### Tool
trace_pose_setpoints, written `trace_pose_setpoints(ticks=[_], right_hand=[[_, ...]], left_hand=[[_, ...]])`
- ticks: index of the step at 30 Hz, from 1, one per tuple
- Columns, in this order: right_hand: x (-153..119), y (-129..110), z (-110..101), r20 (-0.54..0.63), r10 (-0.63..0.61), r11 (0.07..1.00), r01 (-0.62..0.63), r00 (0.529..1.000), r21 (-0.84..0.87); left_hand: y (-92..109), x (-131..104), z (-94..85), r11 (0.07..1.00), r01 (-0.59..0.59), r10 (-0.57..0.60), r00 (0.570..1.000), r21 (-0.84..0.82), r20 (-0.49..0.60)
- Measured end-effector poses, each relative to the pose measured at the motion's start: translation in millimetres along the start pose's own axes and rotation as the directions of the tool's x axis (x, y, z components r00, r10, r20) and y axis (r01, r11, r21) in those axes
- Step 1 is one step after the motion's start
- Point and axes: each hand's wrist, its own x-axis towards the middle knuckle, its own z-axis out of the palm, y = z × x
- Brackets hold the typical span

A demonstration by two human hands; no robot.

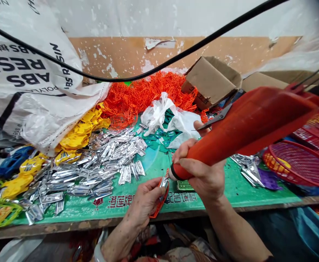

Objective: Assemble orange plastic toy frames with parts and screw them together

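My right hand (203, 174) is wrapped round the front end of a red power screwdriver (219, 127), which has a metal lever along its upper side. The tool slants down to the left. Between the thumb and fingers of my left hand (145, 200) is an orange plastic frame (162, 202) with a small silver piece (164, 181) at its top. The screwdriver's black nose (176, 171) meets or nearly touches this piece; the exact contact is hidden. Shiny silver parts (94, 167) are heaped left of my hands. A small green basket-like piece (185, 186) lies behind my right hand.
Orange plastic pieces (154, 91) are piled at the back beside a cardboard box (212, 80). Yellow parts (80, 129) and a white resin sack (31, 72) stand at left. Red baskets (293, 163) are at right. A black cable (148, 74) hangs across the view.
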Motion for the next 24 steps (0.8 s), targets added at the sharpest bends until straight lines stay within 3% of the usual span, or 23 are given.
trace_pose_setpoints(ticks=[24], right_hand=[[-5, 13, 0, 0.034, -0.022, 0.999, 0.024, 0.999, -0.036]], left_hand=[[-13, 2, -1.7, 0.993, -0.038, 0.039, 0.999, -0.111, 0.008]])
